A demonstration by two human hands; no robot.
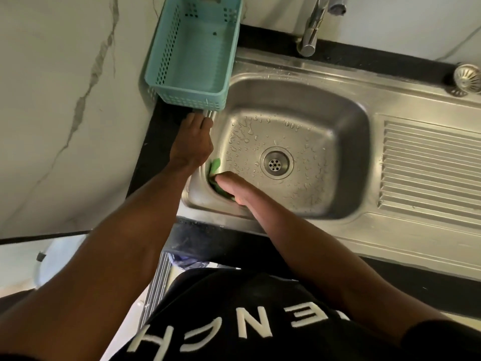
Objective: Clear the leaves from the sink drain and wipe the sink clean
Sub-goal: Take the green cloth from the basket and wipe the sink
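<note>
- The stainless steel sink [299, 100] filled the centre and right of the head view, its basin floor beaded with water drops.
- The round drain [276, 162] sat in the middle of the basin floor; its strainer holes showed bare metal.
- A green cloth [215, 165] lay against the basin's inner wall at about nine o'clock from the drain, near the front-left corner.
- The right hand [231, 187] reached into the basin and covered most of the cloth; green showed at the hand's eleven o'clock and along its left edge, between the hand and the wall.
- That hand pressed on the cloth, but its fingers were hidden beneath it, so I could not tell whether they were curled round the cloth or lay flat.
- The left hand [194, 142] rested on the sink's left rim, at ten o'clock from the cloth, with its fingers straight and close together, pointing toward twelve o'clock.
- Those fingertips lay just short of a teal plastic basket [192, 63] that stood on the counter at eleven o'clock from the basin.
- The faucet [311, 29] rose from the back ledge at twelve o'clock.
- A small round metal piece [467, 76] sat on the rim at two o'clock.
- The ribbed drainboard [429, 165] stretched off at three o'clock from the drain.
</note>
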